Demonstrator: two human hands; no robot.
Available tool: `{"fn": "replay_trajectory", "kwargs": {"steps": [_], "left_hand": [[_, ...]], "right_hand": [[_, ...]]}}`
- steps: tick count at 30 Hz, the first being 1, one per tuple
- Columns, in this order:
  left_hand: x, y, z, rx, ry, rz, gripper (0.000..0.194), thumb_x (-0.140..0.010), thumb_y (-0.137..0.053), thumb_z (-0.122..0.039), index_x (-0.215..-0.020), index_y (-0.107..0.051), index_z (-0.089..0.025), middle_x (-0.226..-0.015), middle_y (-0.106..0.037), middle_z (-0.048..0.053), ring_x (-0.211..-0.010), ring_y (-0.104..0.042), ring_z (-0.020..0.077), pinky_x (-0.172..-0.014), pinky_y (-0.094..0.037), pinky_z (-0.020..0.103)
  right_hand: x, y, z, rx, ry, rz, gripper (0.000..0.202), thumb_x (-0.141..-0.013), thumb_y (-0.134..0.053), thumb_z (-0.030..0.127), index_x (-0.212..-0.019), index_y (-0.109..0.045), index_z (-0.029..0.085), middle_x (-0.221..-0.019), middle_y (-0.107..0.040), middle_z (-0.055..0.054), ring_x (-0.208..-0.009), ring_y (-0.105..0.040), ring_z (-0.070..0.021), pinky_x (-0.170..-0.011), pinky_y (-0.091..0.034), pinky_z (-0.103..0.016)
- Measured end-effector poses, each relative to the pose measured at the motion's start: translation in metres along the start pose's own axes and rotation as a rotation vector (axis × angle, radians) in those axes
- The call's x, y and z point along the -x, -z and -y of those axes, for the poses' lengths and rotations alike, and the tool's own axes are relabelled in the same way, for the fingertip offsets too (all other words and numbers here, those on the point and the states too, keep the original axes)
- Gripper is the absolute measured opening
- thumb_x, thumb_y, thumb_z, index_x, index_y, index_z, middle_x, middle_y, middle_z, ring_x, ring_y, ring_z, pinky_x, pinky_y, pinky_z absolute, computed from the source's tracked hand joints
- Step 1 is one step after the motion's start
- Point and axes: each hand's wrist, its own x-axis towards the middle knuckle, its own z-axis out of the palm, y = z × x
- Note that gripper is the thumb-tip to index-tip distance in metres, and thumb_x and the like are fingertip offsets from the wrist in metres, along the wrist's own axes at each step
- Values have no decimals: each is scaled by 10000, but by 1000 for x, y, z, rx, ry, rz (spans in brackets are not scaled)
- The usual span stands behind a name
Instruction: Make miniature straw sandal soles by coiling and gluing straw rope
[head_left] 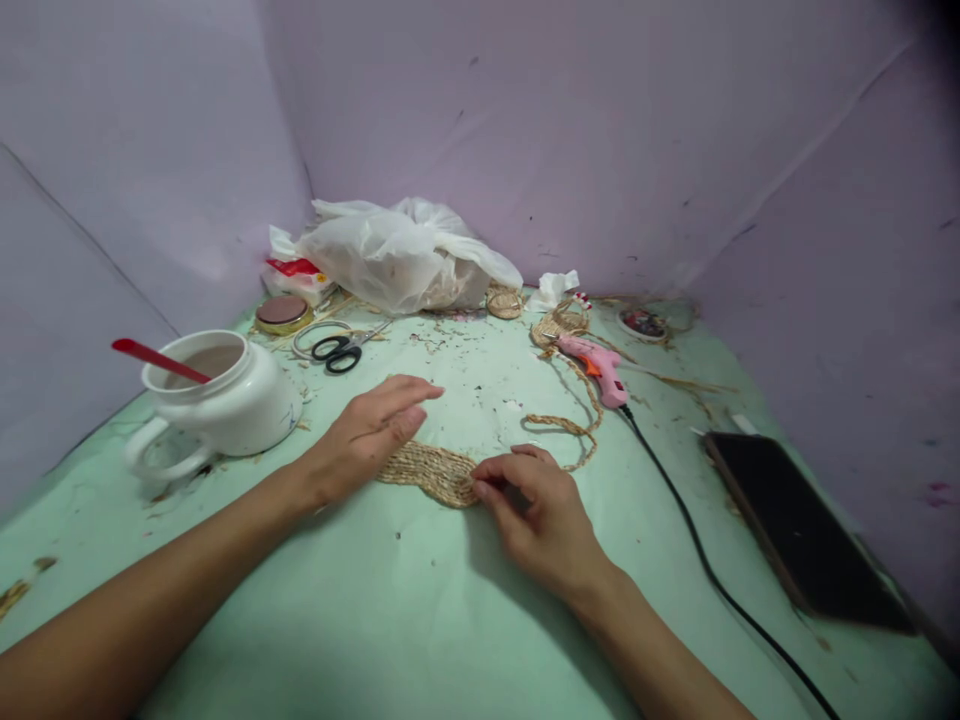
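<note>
A flat piece of coiled straw braid (431,470) lies on the green surface between my hands. My left hand (375,425) rests over its left end with the fingers stretched out, hiding that end. At the right end, my right hand (536,505) pinches the braid's edge between thumb and fingertips. Beyond that hand a loose length of straw braid (559,423) loops away toward the back. There a pink glue gun (596,368) lies on its side, its nozzle by a coiled straw piece (551,328).
On the left stands a white mug (247,405) with liquid and a red stick (154,357). Behind it lie black-handled scissors (341,350) and a round tin (283,312). A plastic bag (405,255) sits against the wall. A black cord (697,545) and a phone (799,535) are on the right.
</note>
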Motion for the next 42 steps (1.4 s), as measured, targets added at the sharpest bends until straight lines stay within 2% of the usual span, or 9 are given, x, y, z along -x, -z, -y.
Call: {"fn": "replay_trajectory", "kwargs": {"steps": [2, 7, 12, 14, 19, 22, 28, 38, 42], "left_hand": [[1, 2, -1, -56, -14, -40, 376, -883, -446, -394, -1102, -615, -140, -1163, -603, 104, -1102, -543, 226, -973, -416, 365], [8, 2, -4, -301, -155, 155, 295, -783, -584, -271, -1051, -652, -169, -1068, -653, 91, -1017, -584, 228, -921, -442, 377], [11, 9, -4, -290, -6, -226, 299, -870, -475, -363, -1027, -633, -165, -974, -677, 79, -915, -613, 214, -839, -474, 361], [10, 12, -3, -270, 14, -278, 320, -866, -486, -373, -1080, -604, -166, -997, -665, 76, -910, -607, 208, -836, -471, 358], [12, 1, 0, -387, -188, 201, 377, -780, -569, -211, -1156, -567, -185, -1151, -602, 91, -1071, -526, 249, -937, -394, 414], [13, -9, -1, -479, -234, 323, 462, -743, -525, -109, -1200, -529, -182, -1175, -570, 98, -1079, -492, 256, -954, -349, 450], [12, -15, -5, -558, -312, 319, 485, -717, -482, -57, -1189, -521, -160, -1052, -596, 103, -973, -522, 238, -963, -319, 471], [8, -20, -7, -634, -607, 351, 521, -744, -447, -26, -1248, -466, -156, -1056, -632, 113, -1015, -537, 254, -1025, -234, 540], [8, -25, -3, -535, -629, 205, 508, -745, -442, -8, -1231, -483, -154, -1114, -609, 132, -1088, -506, 265, -998, -304, 519]], "right_hand": [[0, 1, 0, -10, 28, -32, 91, -778, -564, 124, -767, -614, 199, -642, -661, 15, -593, -582, -136, -742, -436, -351], [0, 9, -6, 32, -88, -205, 83, -811, -555, 183, -803, -636, 194, -721, -677, -29, -687, -605, -170, -686, -471, -337], [-3, 17, -15, 50, -195, -305, 129, -821, -523, 204, -836, -651, 204, -829, -702, -50, -790, -636, -197, -702, -487, -344], [-3, 18, -17, 48, -222, -320, 142, -820, -518, 211, -847, -657, 206, -858, -707, -52, -817, -638, -204, -718, -491, -350], [-4, 17, -18, 29, -265, -306, 160, -815, -510, 208, -870, -660, 201, -880, -710, -57, -834, -638, -212, -755, -494, -370], [-4, 17, -18, 23, -258, -301, 163, -814, -507, 205, -872, -660, 200, -875, -707, -55, -834, -639, -212, -772, -493, -379], [-4, 17, -17, -9, -296, -248, 174, -799, -518, 214, -898, -658, 189, -888, -707, -57, -831, -643, -204, -744, -500, -350], [-2, 0, -3, -32, -313, 164, 331, -779, -574, 266, -1102, -606, 202, -879, -710, -48, -820, -639, -204, -758, -479, -348], [-5, -2, 1, -126, -444, 134, 338, -709, -579, 202, -1047, -589, 205, -693, -635, 8, -614, -583, -156, -601, -457, -294]]}}
